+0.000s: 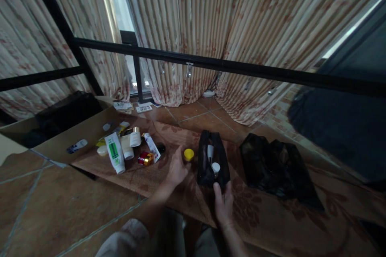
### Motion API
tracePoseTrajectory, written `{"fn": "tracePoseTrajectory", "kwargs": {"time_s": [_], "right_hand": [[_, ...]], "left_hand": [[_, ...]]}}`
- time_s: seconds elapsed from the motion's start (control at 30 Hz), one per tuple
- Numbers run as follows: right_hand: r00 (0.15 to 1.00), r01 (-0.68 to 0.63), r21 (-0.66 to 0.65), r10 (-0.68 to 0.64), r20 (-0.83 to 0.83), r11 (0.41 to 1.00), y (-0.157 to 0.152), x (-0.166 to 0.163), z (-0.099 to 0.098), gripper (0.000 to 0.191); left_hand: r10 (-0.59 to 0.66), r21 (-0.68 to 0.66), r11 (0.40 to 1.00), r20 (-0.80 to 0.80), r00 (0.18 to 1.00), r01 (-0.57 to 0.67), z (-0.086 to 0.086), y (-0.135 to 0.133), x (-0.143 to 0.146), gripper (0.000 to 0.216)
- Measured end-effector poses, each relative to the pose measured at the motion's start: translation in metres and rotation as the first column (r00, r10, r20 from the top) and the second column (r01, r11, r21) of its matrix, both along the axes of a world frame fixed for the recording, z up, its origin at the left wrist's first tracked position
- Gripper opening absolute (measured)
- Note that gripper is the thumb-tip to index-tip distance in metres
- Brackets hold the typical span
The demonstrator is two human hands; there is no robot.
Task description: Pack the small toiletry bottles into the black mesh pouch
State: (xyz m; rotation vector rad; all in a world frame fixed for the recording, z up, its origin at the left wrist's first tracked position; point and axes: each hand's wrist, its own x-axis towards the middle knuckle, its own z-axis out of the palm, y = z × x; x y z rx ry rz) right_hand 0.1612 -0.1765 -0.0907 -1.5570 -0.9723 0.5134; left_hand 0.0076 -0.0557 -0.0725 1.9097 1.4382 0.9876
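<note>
My left hand (pixel 177 168) is closed around a small round container with a yellow lid (pixel 189 154), just left of the black mesh pouch. That pouch (pixel 223 156) lies open at the top, and inside it show a pale tube (pixel 210 151) and a container with a white cap (pixel 216 167). At the pouch's near end, my right hand (pixel 224 204) grips its edge, thumb on top. Left of my left hand sit a white-and-green tube (pixel 114 153), a slim white tube (pixel 151 147), a red jar with a gold lid (pixel 146 158) and a white-capped bottle (pixel 135 139).
A cardboard box (pixel 60 140) with black plastic in it stands at the left. Crumpled black bags (pixel 277 164) lie right of the pouch on the brown patterned cloth (pixel 265 213). A dark metal rail (pixel 205 61) crosses before the curtains (pixel 193 16). Papers (pixel 144 108) lie behind.
</note>
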Motion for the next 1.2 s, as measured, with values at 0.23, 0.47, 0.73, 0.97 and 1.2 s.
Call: {"fn": "tracePoseTrajectory", "kwargs": {"time_s": [0.23,0.47,0.73,0.97,1.2], "right_hand": [[0.996,0.030,-0.074,-0.023,0.086,0.997,-0.004,0.006,-0.011,0.058],[0.992,0.104,-0.048,-0.100,0.076,0.993,-0.004,0.007,-0.011,0.054],[0.978,0.208,-0.082,-0.210,-0.016,0.975,0.001,0.007,-0.002,0.052],[0.985,0.165,-0.078,-0.168,-0.031,0.983,0.004,0.007,-0.006,0.048],[0.983,0.181,-0.115,-0.177,0.045,0.977,0.004,0.009,-0.006,0.053]], "left_hand": [[-0.050,-0.066,0.997,-0.021,0.999,0.048,-0.006,0.009,0.006,0.046],[-0.020,-0.081,0.996,0.083,0.996,0.026,-0.009,-0.002,-0.005,0.044],[-0.055,-0.099,0.993,0.067,0.996,0.062,-0.007,-0.011,-0.012,0.047],[-0.093,-0.074,0.993,0.018,0.995,0.094,-0.004,-0.022,-0.018,0.046],[-0.084,-0.031,0.996,0.037,0.996,0.085,-0.007,-0.029,-0.022,0.043]]}}
